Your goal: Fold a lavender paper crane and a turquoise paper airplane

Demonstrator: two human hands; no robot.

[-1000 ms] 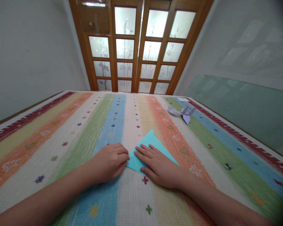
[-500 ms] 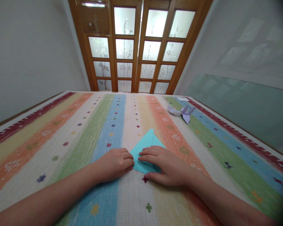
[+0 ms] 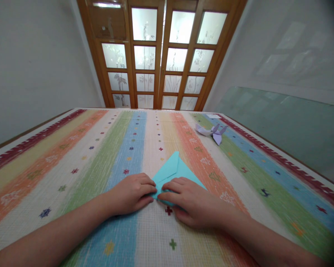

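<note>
A folded turquoise paper (image 3: 176,169), triangular with its point away from me, lies flat on the striped tablecloth (image 3: 72,155). My left hand (image 3: 130,194) curls at the paper's near-left corner, fingertips pinching its edge. My right hand (image 3: 187,200) rests on the paper's near part, fingers bent, their tips meeting my left fingertips at that same corner. The near edge of the paper is hidden under my right hand.
A folded lilac paper figure (image 3: 213,132) sits far right on the cloth. A small white slip (image 3: 213,116) lies near the far right corner. A glass sheet (image 3: 289,126) leans at the right wall. Wooden glazed doors (image 3: 158,55) stand beyond the table.
My right hand slid left across the paper, from lying flat with fingers spread to fingers bent at the near-left corner. My left hand stayed at that corner, and both sets of fingertips now meet.
</note>
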